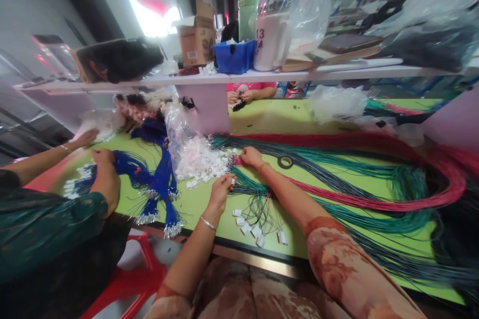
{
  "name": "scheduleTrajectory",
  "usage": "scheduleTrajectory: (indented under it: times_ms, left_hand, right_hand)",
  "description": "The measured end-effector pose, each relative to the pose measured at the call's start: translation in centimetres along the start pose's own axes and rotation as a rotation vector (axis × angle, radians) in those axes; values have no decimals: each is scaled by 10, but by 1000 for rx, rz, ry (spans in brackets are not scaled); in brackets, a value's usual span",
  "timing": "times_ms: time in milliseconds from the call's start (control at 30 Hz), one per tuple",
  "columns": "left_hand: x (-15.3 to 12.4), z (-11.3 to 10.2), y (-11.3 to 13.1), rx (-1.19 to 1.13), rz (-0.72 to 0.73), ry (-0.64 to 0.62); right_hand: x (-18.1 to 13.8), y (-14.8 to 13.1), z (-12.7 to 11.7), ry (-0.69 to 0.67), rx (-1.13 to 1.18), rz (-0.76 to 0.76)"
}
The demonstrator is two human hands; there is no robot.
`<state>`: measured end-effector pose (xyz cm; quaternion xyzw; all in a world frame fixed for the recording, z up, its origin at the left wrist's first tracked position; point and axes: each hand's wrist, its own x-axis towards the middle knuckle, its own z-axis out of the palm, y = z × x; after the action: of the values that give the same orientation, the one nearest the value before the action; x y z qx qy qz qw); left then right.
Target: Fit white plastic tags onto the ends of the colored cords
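My left hand (220, 188) rests on the green table (202, 204) at the edge of a pile of small white plastic connectors (200, 162), fingers curled onto something too small to make out. My right hand (251, 156) is closed over the ends of the red and green wire bundles (337, 174) beside the same pile. A small group of wires fitted with white connectors (258, 222) lies near the table's front edge between my forearms.
A co-worker on my left has both hands (101, 157) on blue wire bundles (157, 184). Another person's hands (241, 94) work across the table under a white shelf (224, 79) carrying boxes, a blue bin and bags. A tape roll (285, 162) lies among the wires.
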<state>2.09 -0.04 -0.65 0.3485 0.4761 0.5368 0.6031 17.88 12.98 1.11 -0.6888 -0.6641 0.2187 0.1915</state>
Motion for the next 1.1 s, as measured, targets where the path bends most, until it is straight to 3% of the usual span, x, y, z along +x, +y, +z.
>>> scheduleTrajectory:
  times_ms: [167, 367, 467, 567, 867, 1100]
  left_hand:
    - [-2, 2, 3, -67, 15, -2]
    - [-3, 5, 6, -185, 19, -44]
    - [-1, 5, 4, -211, 26, -62]
    - [0, 4, 3, -232, 7, -71]
    - [-2, 4, 5, -257, -5, -76]
    - [-4, 6, 2, -92, 74, -39]
  right_hand:
    - [-21, 5, -9, 101, 284, -239]
    - [-75, 3, -13, -173, 752, -400]
    - [-97, 2, -11, -241, 717, -431]
    - [-108, 2, -9, -221, 622, -419]
    - [-111, 0, -8, -160, 526, -423]
    - [-112, 2, -1, -178, 507, -393]
